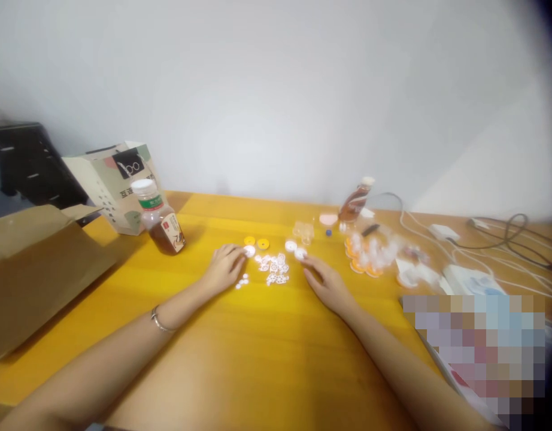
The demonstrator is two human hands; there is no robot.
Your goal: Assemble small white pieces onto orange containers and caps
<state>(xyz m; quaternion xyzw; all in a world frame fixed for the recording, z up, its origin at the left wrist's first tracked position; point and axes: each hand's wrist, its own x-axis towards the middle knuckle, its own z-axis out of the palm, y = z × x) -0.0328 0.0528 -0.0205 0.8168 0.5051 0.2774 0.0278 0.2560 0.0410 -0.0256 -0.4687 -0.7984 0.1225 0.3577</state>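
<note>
My left hand point(224, 267) is left of the small parts, its bent fingers closed at the edge of a white round disc point(249, 251). On the other side, my right hand point(326, 282) touches another white disc point(300, 254) with its fingertips, thumb held apart. A third white disc point(291, 246) lies just behind that one. Between the hands is a cluster of white openwork, gear-like pieces point(274, 267). Several small white round pieces point(244, 279) lie near my left fingers. Two yellow discs, one on the left point(249, 240) and one on the right point(263, 243), sit behind the cluster.
At left stand a cardboard box point(42, 269), a paper bag point(109, 191) and a jar with a white lid point(161, 221). At right are a brown bottle point(355, 202), orange-and-white pieces point(370, 254), a blue cap point(328, 233), cables point(505, 239) and a blurred-out patch point(482, 347).
</note>
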